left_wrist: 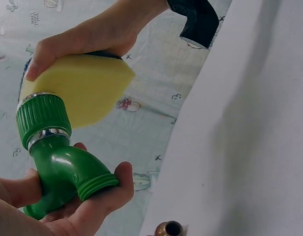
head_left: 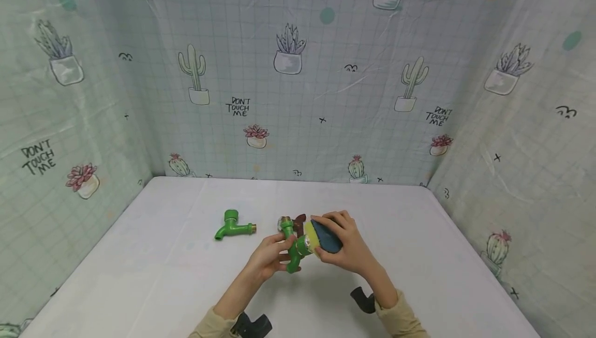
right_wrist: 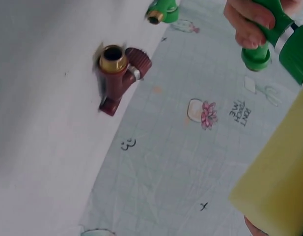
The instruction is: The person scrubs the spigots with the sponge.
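My left hand (head_left: 270,259) grips a green tap (left_wrist: 63,164) by its body, with the ribbed green knob pointing toward the right hand. Curled round a sponge (head_left: 329,237), my right hand (head_left: 351,242) keeps its yellow face against the top of that knob. The sponge's other side is dark blue. In the left wrist view the yellow foam (left_wrist: 95,88) spreads behind the silver-ringed knob. Just beyond the hands, a dark red tap (right_wrist: 114,81) with a brass-coloured threaded end lies on the table.
A second green tap (head_left: 235,229) lies on the white table (head_left: 186,265), left of the hands. Cactus-printed cloth (head_left: 298,94) hangs behind and along both sides. Black curved pieces (head_left: 362,299) show at both wrists.
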`<state>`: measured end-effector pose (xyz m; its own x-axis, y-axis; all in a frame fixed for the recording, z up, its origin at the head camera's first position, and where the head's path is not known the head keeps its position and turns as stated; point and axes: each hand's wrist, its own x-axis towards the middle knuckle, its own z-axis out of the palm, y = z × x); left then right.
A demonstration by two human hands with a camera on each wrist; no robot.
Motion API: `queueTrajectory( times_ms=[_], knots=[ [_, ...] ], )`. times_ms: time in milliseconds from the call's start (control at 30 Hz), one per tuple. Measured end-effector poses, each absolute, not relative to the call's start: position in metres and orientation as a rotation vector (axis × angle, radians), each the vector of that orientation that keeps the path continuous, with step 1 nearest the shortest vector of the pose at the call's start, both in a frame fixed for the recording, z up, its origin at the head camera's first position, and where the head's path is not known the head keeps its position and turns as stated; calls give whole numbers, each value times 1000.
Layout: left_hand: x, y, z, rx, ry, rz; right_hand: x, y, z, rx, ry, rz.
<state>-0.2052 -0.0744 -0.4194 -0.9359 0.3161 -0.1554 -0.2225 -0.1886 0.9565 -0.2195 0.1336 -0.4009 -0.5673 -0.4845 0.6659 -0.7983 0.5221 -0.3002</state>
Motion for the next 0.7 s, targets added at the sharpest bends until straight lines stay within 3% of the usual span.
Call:
queueTrajectory(
  times_ms=[400, 700],
  knots=[
    [-206, -78, -421, 66, 1733, 2198, -220, 122, -386, 1138, -2223, 808],
    [-206, -79, -419, 50, 1699, 2222, -229, 132, -407, 1067, -2230, 858]
  ],
)
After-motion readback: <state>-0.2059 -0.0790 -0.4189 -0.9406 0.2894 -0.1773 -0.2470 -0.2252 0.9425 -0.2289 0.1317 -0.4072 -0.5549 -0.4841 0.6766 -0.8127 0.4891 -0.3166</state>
